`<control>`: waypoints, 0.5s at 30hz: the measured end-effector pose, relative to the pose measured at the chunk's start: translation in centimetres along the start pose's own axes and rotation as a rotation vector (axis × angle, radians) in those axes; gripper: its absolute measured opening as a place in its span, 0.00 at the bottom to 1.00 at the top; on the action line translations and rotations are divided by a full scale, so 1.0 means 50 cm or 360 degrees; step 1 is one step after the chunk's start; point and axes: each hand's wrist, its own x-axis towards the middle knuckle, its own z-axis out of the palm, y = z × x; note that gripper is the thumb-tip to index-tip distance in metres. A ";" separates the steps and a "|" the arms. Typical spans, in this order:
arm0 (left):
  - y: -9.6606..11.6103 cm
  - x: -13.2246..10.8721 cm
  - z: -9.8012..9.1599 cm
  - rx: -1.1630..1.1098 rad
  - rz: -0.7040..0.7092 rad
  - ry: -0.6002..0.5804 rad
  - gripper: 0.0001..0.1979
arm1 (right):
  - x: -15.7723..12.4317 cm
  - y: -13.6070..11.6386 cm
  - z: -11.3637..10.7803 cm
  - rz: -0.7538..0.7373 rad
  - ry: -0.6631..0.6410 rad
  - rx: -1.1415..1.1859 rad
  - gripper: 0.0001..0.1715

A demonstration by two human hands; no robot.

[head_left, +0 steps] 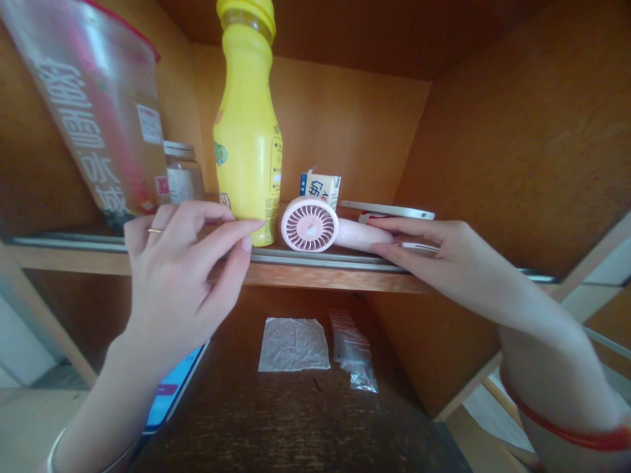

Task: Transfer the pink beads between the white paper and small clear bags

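A tall yellow plastic bottle (250, 125) stands upright near the shelf's front edge. My left hand (190, 263) is at its base, with thumb and index finger close together against the lower front; the other fingers curl at its left side. Right of the bottle, a pink handheld fan (310, 225) lies on its side, its round grille facing me. My right hand (438, 253) holds the fan's handle between thumb and fingers. Behind the fan are a small white and blue carton (321, 187) and a flat white object (389, 209) that I cannot identify.
A large printed plastic bag (106, 118) and a lidded jar (183, 172) stand on the left. A metal track (315, 258) edges the shelf. Below lie a white tissue (294, 345), clear plastic packets (353, 351) and a lit phone (172, 387), partly behind my left arm.
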 end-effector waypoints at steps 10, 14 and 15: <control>-0.019 0.003 0.014 0.0034 0.0007 0.0048 0.12 | 0.019 0.006 -0.004 -0.0068 -0.0077 0.0189 0.17; -0.015 0.006 0.009 -0.0062 -0.0076 -0.0029 0.15 | 0.030 0.011 -0.002 -0.0086 -0.0140 0.0160 0.18; -0.014 0.007 0.007 -0.0074 -0.0082 -0.0041 0.16 | 0.031 0.011 -0.001 -0.0082 -0.0153 0.0157 0.19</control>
